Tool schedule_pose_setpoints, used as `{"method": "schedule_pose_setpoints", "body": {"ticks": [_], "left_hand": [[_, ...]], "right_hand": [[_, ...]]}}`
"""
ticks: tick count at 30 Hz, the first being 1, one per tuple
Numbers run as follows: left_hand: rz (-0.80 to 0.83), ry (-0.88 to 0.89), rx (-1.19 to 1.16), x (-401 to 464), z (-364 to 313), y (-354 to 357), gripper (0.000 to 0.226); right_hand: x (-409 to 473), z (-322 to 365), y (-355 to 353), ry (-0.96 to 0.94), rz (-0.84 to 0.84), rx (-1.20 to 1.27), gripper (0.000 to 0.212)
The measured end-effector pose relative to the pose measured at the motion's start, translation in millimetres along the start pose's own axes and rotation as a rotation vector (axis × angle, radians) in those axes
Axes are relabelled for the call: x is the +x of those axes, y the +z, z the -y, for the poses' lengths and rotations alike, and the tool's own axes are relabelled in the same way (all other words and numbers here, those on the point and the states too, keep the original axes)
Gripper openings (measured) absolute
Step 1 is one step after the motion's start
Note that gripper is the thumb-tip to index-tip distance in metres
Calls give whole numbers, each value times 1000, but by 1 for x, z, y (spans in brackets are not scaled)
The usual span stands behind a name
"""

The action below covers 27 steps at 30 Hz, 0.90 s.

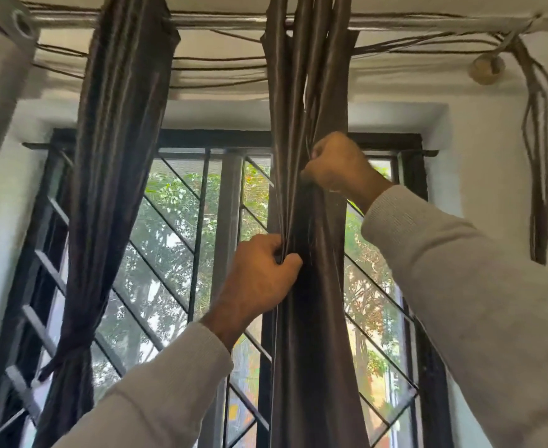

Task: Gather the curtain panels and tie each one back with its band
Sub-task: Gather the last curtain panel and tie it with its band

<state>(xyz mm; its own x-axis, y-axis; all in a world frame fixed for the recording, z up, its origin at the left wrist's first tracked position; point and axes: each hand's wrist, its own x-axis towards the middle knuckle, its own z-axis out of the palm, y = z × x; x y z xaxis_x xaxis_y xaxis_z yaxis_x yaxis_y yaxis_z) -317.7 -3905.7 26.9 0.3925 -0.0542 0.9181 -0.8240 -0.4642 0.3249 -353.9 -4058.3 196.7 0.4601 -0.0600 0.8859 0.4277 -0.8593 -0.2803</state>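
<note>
Both hands, left hand (259, 279) and right hand (337, 166), pinch the right curtain panel (311, 318) before the window grille (169, 253).

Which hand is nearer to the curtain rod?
Right. The right hand grips the curtain panel higher up, closer below the curtain rod; the left hand grips the same panel lower down.

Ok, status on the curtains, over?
Both hands gripping right panel: left hand low, right hand higher. Left panel already tied. Right panel not yet banded. Nothing blocking.
</note>
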Motion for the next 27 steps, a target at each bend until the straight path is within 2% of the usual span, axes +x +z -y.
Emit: {"method": "schedule_pose_setpoints", "body": {"ticks": [3, 6, 9, 13, 15, 22, 26, 27], "left_hand": [[-24, 3, 73, 2, 0, 5, 40], [-33, -16, 88, 2, 2, 8, 39], [-24, -37, 75, 1, 1, 12, 42], [0, -8, 59, -2, -5, 19, 38], [12, 20, 60, -3, -11, 21, 34], [29, -11, 76, -2, -19, 18, 41], [96, -83, -153, -8, -20, 22, 47], [108, -99, -173, -9, -19, 22, 44]], "right_hand": [[1, -7, 1, 37, -39, 0, 38], [-4, -17, 2, 121, -60, 19, 48], [-17, -25, 3, 124, -44, -20, 35], [-40, -21, 0, -49, 104, -130, 8], [-49, -12, -1, -87, 163, -115, 7], [-61, -3, -3, -79, 188, 151, 5], [-65, -12, 4, -12, 283, 457, 6], [-64, -16, 7, 14, 327, 566, 13]]}}
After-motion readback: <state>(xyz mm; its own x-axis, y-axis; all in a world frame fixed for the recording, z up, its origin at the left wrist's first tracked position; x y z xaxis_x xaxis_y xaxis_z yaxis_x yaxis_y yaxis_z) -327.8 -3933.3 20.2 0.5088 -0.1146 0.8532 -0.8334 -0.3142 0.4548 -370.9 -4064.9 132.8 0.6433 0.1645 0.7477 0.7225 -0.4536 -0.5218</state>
